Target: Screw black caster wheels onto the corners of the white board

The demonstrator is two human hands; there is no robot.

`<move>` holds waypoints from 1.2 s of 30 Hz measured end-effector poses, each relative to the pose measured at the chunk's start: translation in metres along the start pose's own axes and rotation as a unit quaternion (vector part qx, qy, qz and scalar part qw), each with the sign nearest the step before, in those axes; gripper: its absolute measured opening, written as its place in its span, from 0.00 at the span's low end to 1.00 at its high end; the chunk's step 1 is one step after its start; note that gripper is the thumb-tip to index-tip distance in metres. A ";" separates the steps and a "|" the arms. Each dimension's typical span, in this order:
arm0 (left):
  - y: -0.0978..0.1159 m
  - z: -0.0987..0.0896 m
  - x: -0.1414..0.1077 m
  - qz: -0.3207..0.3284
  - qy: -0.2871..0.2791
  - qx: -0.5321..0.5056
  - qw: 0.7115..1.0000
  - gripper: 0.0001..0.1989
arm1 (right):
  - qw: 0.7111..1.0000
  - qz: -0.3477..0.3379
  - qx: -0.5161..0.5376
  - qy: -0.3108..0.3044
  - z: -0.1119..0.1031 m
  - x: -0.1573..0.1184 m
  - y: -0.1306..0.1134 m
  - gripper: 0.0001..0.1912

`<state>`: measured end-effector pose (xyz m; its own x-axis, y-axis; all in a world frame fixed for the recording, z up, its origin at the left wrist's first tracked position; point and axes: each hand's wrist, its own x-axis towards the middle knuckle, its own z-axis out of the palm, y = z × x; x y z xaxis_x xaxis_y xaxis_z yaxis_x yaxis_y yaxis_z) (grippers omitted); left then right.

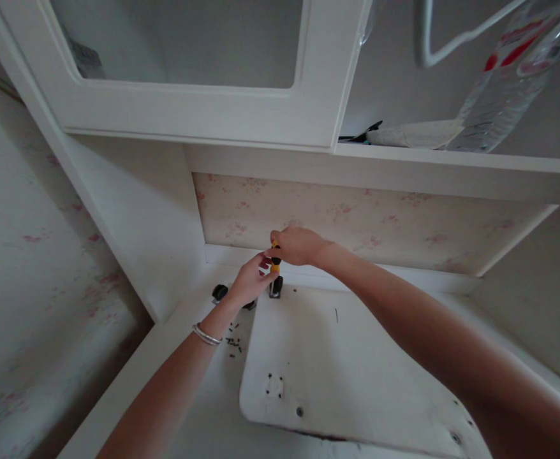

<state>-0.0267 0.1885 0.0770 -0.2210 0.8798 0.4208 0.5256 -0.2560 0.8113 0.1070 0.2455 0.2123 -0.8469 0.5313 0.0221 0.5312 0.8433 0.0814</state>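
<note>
Yellow-black screwdriver (275, 269) at rounded caster (279, 285)

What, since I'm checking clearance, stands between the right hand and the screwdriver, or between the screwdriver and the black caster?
Nothing visible: the right hand grips the yellow-handled screwdriver, the left hand is at its lower handle, and the black caster sits just below. Tip contact can't be made out.

Yellow tool (275, 268) partly hidden; bottle (504, 95) cut off above; dark bits (233, 342) unidentifiably small.
</note>
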 end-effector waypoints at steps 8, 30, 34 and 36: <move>0.000 0.000 -0.001 -0.002 -0.011 -0.016 1.000 0.13 | 1.000 0.005 0.001 -0.018 -0.002 -0.006 -0.001 0.26; -0.010 0.003 0.005 -0.010 -0.045 -0.079 0.996 0.15 | 0.999 0.027 -0.035 -0.010 -0.007 -0.006 0.001 0.28; -0.009 0.004 0.006 -0.020 -0.032 -0.073 0.997 0.13 | 0.998 0.041 -0.044 0.001 -0.005 -0.007 0.000 0.35; -0.008 0.004 0.007 -0.023 -0.038 -0.082 0.996 0.11 | 0.999 0.026 -0.035 -0.011 -0.005 -0.008 0.000 0.32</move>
<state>-0.0295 0.1984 0.0719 -0.1759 0.9185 0.3541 0.3742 -0.2703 0.8871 0.1137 0.2413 0.2169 -0.8176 0.5757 0.0070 0.5701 0.8079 0.1492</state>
